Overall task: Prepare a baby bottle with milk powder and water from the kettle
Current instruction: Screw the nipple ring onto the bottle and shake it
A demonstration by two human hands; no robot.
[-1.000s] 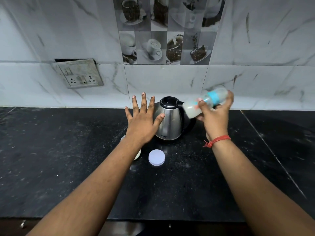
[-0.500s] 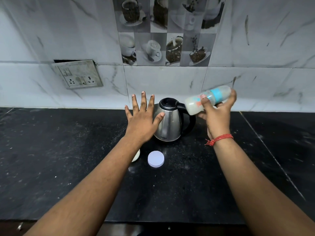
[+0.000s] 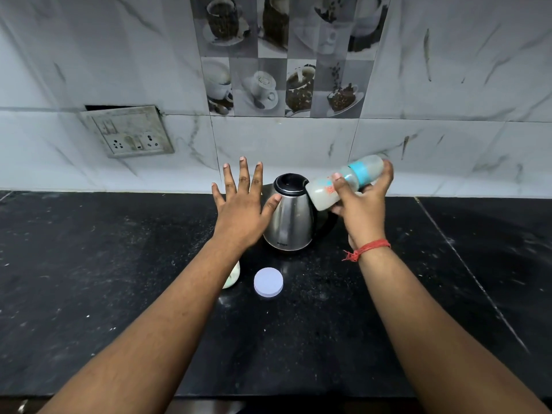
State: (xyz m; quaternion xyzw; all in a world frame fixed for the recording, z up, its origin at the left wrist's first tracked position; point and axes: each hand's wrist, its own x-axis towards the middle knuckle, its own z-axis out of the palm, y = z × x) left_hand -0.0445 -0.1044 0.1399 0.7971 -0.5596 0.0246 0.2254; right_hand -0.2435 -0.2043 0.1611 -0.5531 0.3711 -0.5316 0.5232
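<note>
the kettle, a rounded body of brushed steel with a black lid and black handle, stands on a black speckled stone counter at the foot of a glossy white marble-pattern tile wall. just left of the kettle the left hand is held flat, palm down, fingers straight and spread, its thumb tip at the steel wall; whether it touches cannot be told. just right of the kettle the right hand, a red thread at its wrist, grips the baby bottle, a translucent plastic cylinder with a turquoise collar, tilted almost level with its base toward the kettle lid and cloudy white liquid pooled at that end. in front of the kettle lies a flat round pale lilac lid, and left of this a pale rounded container shows partly under the left forearm. a grimy switch plate sits on the wall up and left of the kettle. compared with half a second ago, the bottle is at much the same tilt and the left hand is unchanged.
</note>
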